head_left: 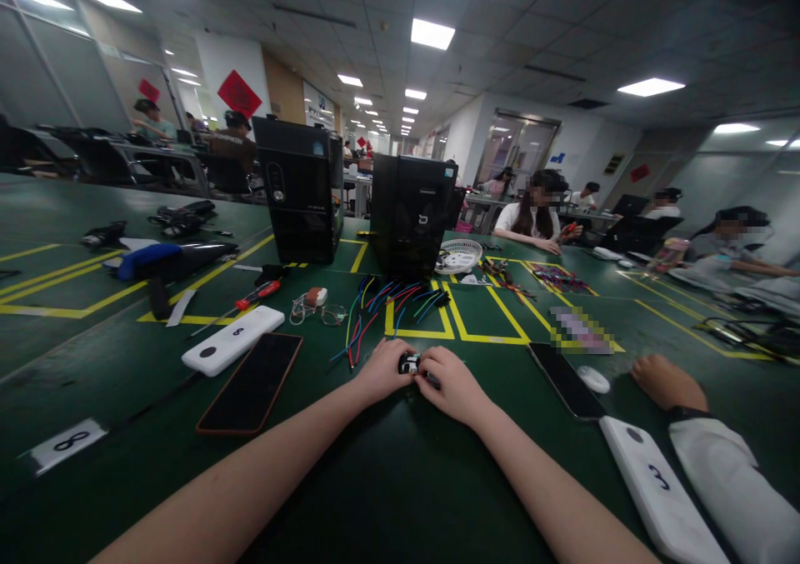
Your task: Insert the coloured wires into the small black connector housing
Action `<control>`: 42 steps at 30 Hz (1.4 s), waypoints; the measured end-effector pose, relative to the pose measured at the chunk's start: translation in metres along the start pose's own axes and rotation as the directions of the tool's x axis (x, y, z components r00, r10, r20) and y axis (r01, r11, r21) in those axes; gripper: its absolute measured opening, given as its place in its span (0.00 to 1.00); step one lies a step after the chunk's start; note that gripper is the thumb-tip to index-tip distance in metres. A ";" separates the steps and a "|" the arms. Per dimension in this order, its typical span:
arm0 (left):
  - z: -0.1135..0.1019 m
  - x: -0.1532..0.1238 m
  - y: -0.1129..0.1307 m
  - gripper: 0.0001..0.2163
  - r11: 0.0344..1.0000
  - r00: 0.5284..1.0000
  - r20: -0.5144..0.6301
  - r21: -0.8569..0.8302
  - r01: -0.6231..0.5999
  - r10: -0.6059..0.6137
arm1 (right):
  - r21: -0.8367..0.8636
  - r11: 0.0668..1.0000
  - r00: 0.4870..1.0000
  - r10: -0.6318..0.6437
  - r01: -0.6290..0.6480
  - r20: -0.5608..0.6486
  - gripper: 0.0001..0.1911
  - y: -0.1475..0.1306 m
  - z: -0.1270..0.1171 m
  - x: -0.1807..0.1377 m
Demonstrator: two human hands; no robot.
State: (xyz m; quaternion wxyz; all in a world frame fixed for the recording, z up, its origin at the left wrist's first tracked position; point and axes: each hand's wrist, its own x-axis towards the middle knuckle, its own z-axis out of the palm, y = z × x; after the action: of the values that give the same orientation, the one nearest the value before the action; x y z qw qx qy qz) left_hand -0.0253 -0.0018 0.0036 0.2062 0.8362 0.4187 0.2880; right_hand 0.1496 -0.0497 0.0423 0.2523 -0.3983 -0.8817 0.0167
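Note:
Close together over the green table (375, 497), my left hand (382, 371) and my right hand (451, 381) are both closed around a small black part with white bits (409, 363). The fingers cover much of it, so its kind cannot be made out. Just beyond my hands lies a loose bunch of red, blue, green and yellow wires (368, 310). A dark phone (253, 385) is on the table to the left of my left forearm, its upper edge by a white power bank marked 8 (232, 341).
Two black computer towers (300, 197) stand beyond the wires. Leftward are a red screwdriver (259, 295) and glasses (331, 314). To the right lie another phone (566, 381), a power bank marked 3 (656, 481) and a neighbour's hand (672, 383). A white basket (459, 256) sits farther back.

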 end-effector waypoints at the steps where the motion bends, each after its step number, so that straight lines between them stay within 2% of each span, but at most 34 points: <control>1: 0.001 0.000 -0.001 0.13 1.000 1.000 0.003 0.008 0.004 -0.004 | 0.013 1.000 1.000 0.010 -0.009 -0.022 0.03 -0.001 0.001 0.001; 5: 0.002 0.001 0.000 0.14 0.999 1.000 0.015 0.047 0.001 -0.002 | 0.066 0.985 0.978 0.164 -0.156 -0.132 0.07 0.000 0.014 0.007; 9: 0.001 0.000 0.004 0.13 0.998 0.999 0.027 0.056 -0.026 0.025 | 0.124 0.950 0.948 0.299 -0.286 -0.110 0.05 0.004 0.031 0.013; 13: -0.001 0.000 0.005 0.14 0.998 0.999 0.046 0.046 -0.029 0.027 | 0.220 0.926 0.923 0.347 -0.308 -0.167 0.04 0.005 0.037 0.016; 17: -0.001 -0.001 0.003 0.17 0.999 0.998 0.048 0.020 -0.034 0.033 | 0.296 0.904 0.841 0.406 -0.310 -0.359 0.05 0.009 0.023 0.016; 18: -0.001 -0.001 0.003 0.18 0.999 0.999 0.041 0.016 -0.035 0.034 | 0.294 0.907 0.842 0.398 -0.302 -0.363 0.06 0.010 0.017 0.014; 20: -0.001 -0.001 0.002 0.18 0.999 0.999 0.024 0.009 -0.040 0.040 | 0.268 0.926 0.908 0.335 -0.268 -0.251 0.07 0.011 0.005 0.011; 22: -0.001 -0.001 0.001 0.17 0.999 0.999 -0.003 -0.002 -0.045 0.045 | 0.222 0.949 0.971 0.236 -0.222 -0.039 0.07 0.008 -0.005 0.007; 24: -0.001 -0.001 0.000 0.17 0.999 0.998 -0.045 -0.022 -0.034 0.033 | 0.167 0.970 0.978 0.153 -0.176 0.141 0.07 0.003 -0.013 0.004; 26: -0.001 0.000 -0.001 0.17 0.999 0.996 -0.087 -0.044 -0.013 0.009 | 0.104 0.982 0.962 0.127 -0.155 0.242 0.07 -0.003 -0.020 0.002; 31: 0.002 0.000 -0.004 0.21 0.999 0.994 -0.110 -0.051 -0.011 0.005 | -0.097 0.985 0.916 0.171 -0.146 0.363 0.12 -0.009 -0.028 0.001; 35: 0.003 -0.001 -0.005 0.21 1.000 0.994 -0.107 -0.014 -0.015 0.014 | -0.312 0.942 0.870 0.255 -0.124 0.423 0.11 -0.010 -0.020 0.002; 38: 0.001 -0.001 -0.004 0.16 1.000 0.995 -0.105 -0.002 -0.001 0.001 | -0.366 0.923 0.859 0.277 -0.114 0.431 0.14 -0.012 -0.009 0.005; 42: -0.001 -0.001 -0.003 0.12 1.000 0.995 -0.101 -0.006 -0.013 0.012 | -0.353 0.921 0.843 0.315 -0.162 0.436 0.18 -0.019 -0.005 0.005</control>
State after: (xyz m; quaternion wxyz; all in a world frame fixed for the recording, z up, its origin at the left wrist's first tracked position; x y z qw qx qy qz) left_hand -0.0279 -0.0012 0.0022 0.1859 0.8225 0.4225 0.3324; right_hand 0.1354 -0.0596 0.0530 -0.0447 -0.5230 -0.8511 0.0124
